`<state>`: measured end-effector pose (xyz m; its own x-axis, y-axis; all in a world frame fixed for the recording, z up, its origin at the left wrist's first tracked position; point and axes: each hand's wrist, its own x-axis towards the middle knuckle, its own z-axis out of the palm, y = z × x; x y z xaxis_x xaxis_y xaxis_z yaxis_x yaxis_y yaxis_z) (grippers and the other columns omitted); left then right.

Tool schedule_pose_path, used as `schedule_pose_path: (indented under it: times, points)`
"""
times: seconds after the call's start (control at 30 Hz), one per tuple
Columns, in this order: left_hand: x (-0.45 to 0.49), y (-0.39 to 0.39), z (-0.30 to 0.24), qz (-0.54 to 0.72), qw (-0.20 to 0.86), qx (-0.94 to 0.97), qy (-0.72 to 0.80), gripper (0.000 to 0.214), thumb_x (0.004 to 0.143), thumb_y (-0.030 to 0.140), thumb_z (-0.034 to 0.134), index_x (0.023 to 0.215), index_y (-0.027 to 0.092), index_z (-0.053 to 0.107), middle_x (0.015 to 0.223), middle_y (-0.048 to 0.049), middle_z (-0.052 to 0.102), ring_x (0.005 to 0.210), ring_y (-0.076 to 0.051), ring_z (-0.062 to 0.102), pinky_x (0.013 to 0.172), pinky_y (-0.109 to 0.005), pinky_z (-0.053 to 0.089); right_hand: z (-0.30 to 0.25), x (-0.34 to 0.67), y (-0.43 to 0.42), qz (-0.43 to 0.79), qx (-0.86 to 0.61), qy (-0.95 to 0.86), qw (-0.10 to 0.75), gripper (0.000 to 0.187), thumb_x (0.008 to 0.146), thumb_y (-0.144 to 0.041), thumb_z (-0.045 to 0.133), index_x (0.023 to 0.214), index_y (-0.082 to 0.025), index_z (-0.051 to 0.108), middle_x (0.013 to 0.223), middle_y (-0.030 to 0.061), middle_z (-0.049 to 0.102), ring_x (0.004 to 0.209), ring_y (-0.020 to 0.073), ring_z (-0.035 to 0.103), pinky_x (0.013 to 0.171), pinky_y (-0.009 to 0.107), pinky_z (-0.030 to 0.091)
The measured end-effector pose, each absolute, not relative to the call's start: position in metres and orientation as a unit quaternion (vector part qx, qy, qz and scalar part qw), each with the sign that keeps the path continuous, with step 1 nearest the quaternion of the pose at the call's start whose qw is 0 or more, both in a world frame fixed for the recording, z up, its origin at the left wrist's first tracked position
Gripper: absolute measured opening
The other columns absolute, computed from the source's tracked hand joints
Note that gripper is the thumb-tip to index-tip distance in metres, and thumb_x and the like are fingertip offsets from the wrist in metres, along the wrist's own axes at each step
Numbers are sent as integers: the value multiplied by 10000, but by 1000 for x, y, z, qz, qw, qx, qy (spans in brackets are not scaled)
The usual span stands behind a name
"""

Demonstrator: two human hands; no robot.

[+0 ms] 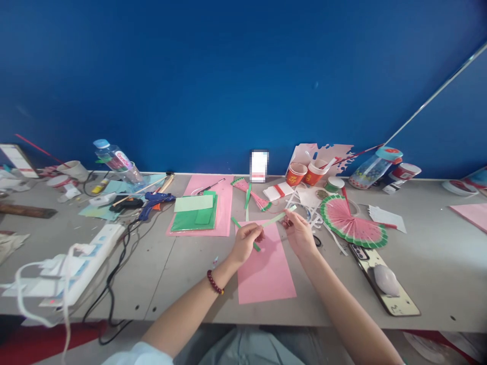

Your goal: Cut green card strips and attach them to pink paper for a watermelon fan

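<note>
Just over a pink sheet [266, 276], both hands are closed on paper strips. The left hand [249, 241], fingers curled in, grips a green strip [236, 223]. Its long axis runs from 10 o'clock to 4 o'clock, with one end sticking out above the knuckles and the other below the fingers onto the sheet. The right hand [300, 233] pinches the upper end of a pale strip [276, 218] between thumb and fingertips. That strip slants from 8 o'clock, where it reaches the left hand's fingers, up to 2 o'clock at the right hand. A bead bracelet [215, 282] sits on the left wrist.

The sheet lies flat on the grey surface [182, 274], long axis pointing away from the person. At 3 o'clock of the right hand lies a watermelon fan [352, 223], and below it a phone [388, 284]. At 12 o'clock is a smaller fan [253, 195], with red cups [304, 175] beyond. At 10 o'clock green paper [194, 215] rests on a second pink sheet [224, 203]. Further left are a glue gun [154, 203], a power strip [95, 248] and a bottle [116, 159].
</note>
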<state>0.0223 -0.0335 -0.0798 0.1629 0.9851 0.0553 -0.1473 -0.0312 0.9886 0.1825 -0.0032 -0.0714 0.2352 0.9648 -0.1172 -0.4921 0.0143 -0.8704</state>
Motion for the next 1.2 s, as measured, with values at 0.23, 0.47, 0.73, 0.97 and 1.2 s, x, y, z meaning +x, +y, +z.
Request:
schedule_pose_path:
  times: [0.23, 0.47, 0.73, 0.97, 1.2]
  points:
    - [24, -34, -81, 496, 568, 514, 409, 370, 813, 430, 564, 566, 155, 588, 588, -13, 533, 595, -126, 487, 595, -279, 394, -73, 189, 1, 513, -438, -280, 683, 225, 588, -370, 807, 639, -194, 677, 568, -37, 510, 546, 95, 467, 523, 248, 419]
    - [26, -36, -83, 471, 589, 525, 395, 380, 802, 457, 585, 573, 158, 638, 605, -30, 569, 582, -135, 510, 574, -270, 406, -77, 190, 0, 502, -430, -300, 688, 215, 682, -395, 739, 632, -205, 653, 638, -8, 589, 615, 129, 538, 560, 270, 449]
    - [28, -44, -82, 368, 630, 599, 330, 349, 854, 434, 555, 768, 153, 744, 656, -64, 649, 670, -165, 584, 688, -284, 455, -69, 189, -4, 529, -406, -283, 689, 188, 646, -378, 776, 723, -219, 711, 740, 2, 666, 677, 129, 582, 623, 268, 474]
    - [29, -51, -74, 271, 604, 706, 252, 351, 855, 469, 544, 831, 181, 743, 873, -96, 714, 847, -214, 648, 768, -300, 470, -54, 179, -20, 627, -367, -341, 596, 261, 683, -409, 747, 832, -196, 725, 642, -10, 599, 505, 93, 506, 485, 238, 452]
    - [28, -48, -78, 431, 413, 699, 393, 166, 795, 352, 636, 752, 200, 690, 720, -45, 636, 704, -180, 558, 694, -291, 406, -54, 174, -25, 662, -372, -344, 553, 246, 680, -375, 743, 817, -173, 714, 592, -29, 567, 417, 72, 456, 351, 205, 391]
